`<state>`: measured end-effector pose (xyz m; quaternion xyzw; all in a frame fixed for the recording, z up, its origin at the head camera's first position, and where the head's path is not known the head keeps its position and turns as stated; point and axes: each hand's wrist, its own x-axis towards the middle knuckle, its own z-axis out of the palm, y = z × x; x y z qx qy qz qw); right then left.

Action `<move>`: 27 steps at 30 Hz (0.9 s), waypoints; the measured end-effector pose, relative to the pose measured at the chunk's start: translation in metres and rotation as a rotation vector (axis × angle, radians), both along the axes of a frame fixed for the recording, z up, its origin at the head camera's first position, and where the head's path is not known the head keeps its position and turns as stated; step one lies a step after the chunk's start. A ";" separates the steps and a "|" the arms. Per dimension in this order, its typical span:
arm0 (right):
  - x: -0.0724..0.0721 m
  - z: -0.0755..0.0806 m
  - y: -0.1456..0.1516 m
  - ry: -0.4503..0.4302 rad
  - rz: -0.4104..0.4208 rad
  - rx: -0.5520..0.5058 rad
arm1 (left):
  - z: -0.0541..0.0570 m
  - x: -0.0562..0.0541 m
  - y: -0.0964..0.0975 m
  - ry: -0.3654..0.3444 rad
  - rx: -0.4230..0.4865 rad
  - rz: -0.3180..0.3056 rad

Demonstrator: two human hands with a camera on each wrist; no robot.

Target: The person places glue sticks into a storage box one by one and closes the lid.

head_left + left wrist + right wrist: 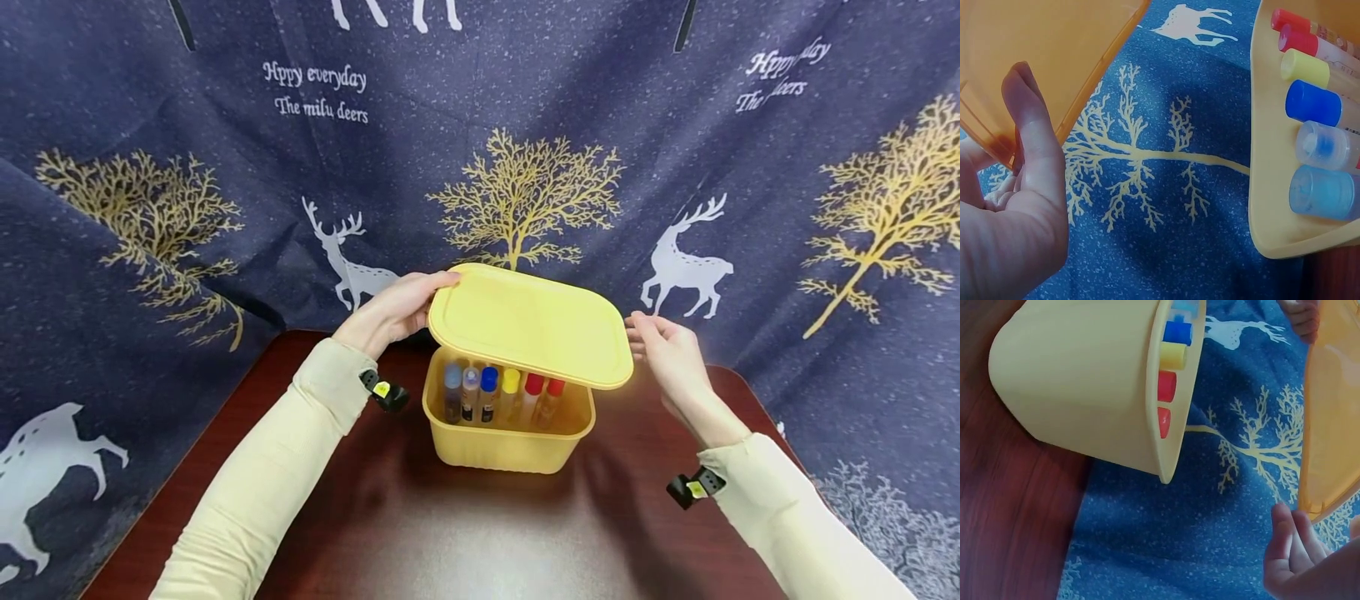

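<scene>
A yellow plastic lid (532, 325) is held tilted above a yellow plastic box (502, 450), its right end lower than its left. My left hand (393, 312) pinches the lid's left end, thumb on the top face and fingers underneath. At the opposite end, my right hand (667, 350) has its fingertips right at the lid's edge, fingers fairly straight. Inside the box stands a row of several clear tubes with coloured caps, among them a blue cap (1313, 103), a yellow cap (1305, 67) and a red cap (1166, 385). The lid hides the back of the box.
The box stands on a dark red-brown wooden table (480, 533). Behind it hangs a dark blue cloth (465, 92) printed with white deer and golden trees. A small black camera (386, 392) is strapped to the left wrist, and another camera (693, 487) to the right.
</scene>
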<state>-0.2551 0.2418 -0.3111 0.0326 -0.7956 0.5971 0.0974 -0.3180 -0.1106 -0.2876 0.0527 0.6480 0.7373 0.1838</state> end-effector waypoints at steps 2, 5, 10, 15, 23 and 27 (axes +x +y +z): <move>-0.001 0.001 -0.001 -0.052 0.019 0.002 | -0.001 0.000 0.000 0.001 0.001 0.007; -0.002 0.004 -0.001 -0.126 0.047 0.032 | -0.002 0.000 -0.001 -0.001 -0.002 0.020; -0.003 0.007 -0.004 -0.192 0.074 0.112 | -0.006 0.000 -0.002 -0.004 0.005 0.037; -0.006 0.007 -0.006 -0.222 0.084 0.123 | -0.011 0.001 -0.003 -0.015 0.026 0.054; -0.011 0.001 -0.006 -0.222 0.087 0.179 | -0.024 0.005 -0.005 -0.019 -0.010 0.069; -0.014 -0.003 -0.005 -0.211 0.077 0.242 | -0.032 0.007 -0.005 -0.010 -0.032 0.080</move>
